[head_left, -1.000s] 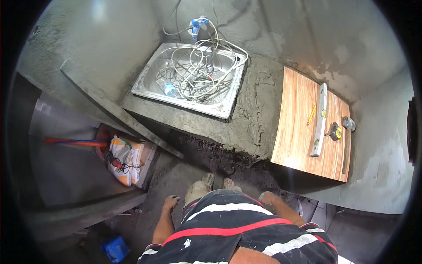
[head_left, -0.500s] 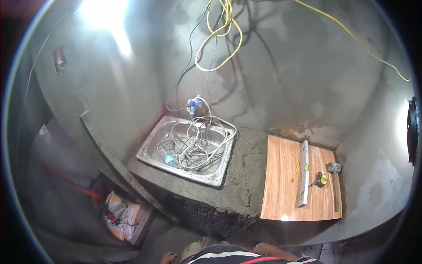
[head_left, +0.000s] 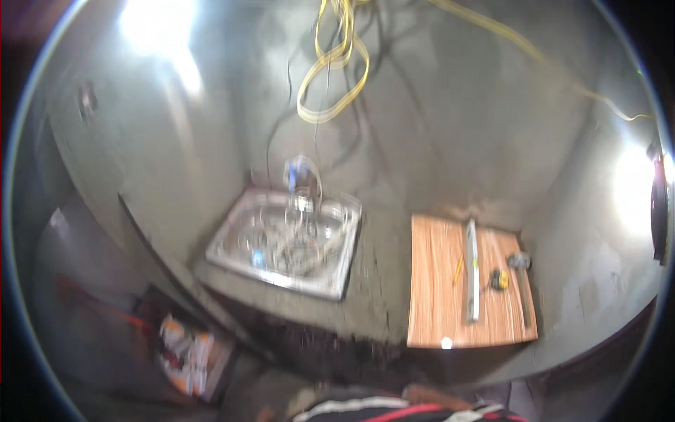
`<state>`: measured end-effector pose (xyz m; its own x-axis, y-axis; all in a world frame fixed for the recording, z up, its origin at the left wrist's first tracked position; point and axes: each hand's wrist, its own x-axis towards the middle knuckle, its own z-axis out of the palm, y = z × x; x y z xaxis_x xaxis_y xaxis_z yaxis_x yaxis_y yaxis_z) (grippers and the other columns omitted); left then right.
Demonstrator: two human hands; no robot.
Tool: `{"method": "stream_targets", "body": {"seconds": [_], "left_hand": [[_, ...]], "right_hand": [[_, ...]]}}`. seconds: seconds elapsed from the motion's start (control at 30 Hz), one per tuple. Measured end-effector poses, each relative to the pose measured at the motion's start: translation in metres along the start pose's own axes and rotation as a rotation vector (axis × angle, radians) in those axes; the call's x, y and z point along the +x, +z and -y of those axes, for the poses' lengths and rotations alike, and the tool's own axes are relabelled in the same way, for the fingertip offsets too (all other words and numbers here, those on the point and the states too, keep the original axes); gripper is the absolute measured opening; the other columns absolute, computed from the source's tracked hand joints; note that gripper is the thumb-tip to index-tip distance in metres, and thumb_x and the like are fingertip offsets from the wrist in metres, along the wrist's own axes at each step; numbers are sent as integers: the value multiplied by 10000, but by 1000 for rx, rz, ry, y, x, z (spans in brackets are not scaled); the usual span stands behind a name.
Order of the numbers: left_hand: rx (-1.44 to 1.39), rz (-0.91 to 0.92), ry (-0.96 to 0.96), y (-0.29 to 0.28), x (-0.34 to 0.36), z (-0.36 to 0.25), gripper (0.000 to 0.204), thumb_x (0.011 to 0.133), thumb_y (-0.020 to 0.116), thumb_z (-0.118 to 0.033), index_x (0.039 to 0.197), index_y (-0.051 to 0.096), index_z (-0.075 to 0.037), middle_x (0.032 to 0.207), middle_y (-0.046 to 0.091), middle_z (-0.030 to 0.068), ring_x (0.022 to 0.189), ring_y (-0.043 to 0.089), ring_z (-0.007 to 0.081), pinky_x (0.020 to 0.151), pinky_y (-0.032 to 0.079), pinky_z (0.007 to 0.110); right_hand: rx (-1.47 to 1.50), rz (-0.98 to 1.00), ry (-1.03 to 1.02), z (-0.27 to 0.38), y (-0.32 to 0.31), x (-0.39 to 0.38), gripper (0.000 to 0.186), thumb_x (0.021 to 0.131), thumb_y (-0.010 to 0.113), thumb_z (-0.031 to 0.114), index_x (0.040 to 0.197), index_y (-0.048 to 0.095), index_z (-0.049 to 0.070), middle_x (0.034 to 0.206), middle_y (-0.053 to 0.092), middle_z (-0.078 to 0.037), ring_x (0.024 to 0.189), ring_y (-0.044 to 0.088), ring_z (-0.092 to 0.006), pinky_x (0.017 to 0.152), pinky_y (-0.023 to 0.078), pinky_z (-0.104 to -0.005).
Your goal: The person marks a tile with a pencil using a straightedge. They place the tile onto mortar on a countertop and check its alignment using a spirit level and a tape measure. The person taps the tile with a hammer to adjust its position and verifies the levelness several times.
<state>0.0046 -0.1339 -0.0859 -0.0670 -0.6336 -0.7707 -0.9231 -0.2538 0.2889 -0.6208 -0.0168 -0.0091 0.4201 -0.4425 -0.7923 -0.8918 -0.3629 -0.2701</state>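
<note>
At the lower edge, past my striped shirt, my right hand and forearm (head_left: pixel 432 397) show as a smeared strip of skin; the fingers cannot be made out. My left hand (head_left: pixel 266 415) is only a faint blurred patch at the bottom, left of the shirt. Neither touches the worktop. Up there, a wood-grain board (head_left: pixel 436 281) carries a spirit level (head_left: pixel 472 271), a yellow pencil (head_left: pixel 458 269), a yellow-and-black tape measure (head_left: pixel 499 280) and a hammer (head_left: pixel 519 261). Left of it lies a steel sink (head_left: pixel 323 285) with tangled cable and a bottle (head_left: pixel 259 258) inside.
A blue tap (head_left: pixel 294 174) sticks out behind the sink. Yellow cable (head_left: pixel 332 84) hangs in loops on the grey plastered wall. Rough mortar (head_left: pixel 380 288) lies between sink and board. A white-and-orange sack (head_left: pixel 186 355) is low at left, near a slab edge (head_left: pixel 158 250).
The whole view has shifted and blurred: sink, board and tools sit a little further left. The tools keep their places on the board. My left hand is less distinct at the bottom.
</note>
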Motion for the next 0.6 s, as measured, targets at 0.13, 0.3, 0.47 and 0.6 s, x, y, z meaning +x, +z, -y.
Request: {"method": "stream_targets", "body": {"seconds": [0.13, 0.3, 0.47, 0.6], "left_hand": [[-550, 3, -174, 0, -18, -5, 573, 939, 701, -414, 1350, 656, -17, 1088, 744, 177, 881, 715, 283, 698, 556, 421], [-649, 59, -240, -21, -48, -50, 450, 960, 696, -315, 1325, 661, -54, 1020, 725, 102, 815, 668, 254, 696, 535, 406], [-252, -36, 86, 9, -38, 4, 430, 944, 675, -310, 1232, 711, 7, 1084, 748, 191, 977, 705, 311, 810, 543, 409], [-143, -20, 154, 0, -32, -2, 430, 942, 667, -320, 1212, 722, 11, 1137, 751, 217, 1062, 711, 346, 887, 544, 418]], "right_hand": [[-159, -159, -52, 10, -23, -14, 224, 848, 607, 170, 917, 808, 97, 944, 767, -179, 874, 751, -370, 762, 612, -502], [-109, -206, -102, -22, 32, 22, 240, 876, 597, 196, 993, 785, 102, 1060, 761, -150, 926, 747, -357, 773, 610, -497], [-171, -170, -50, -8, 42, 38, 246, 894, 574, 201, 912, 801, 110, 959, 772, -153, 948, 749, -342, 819, 606, -490], [494, -214, 301, -4, 51, 40, 356, 823, 588, 260, 966, 791, 4, 1067, 736, -259, 1018, 715, -433, 925, 559, -522]]}}
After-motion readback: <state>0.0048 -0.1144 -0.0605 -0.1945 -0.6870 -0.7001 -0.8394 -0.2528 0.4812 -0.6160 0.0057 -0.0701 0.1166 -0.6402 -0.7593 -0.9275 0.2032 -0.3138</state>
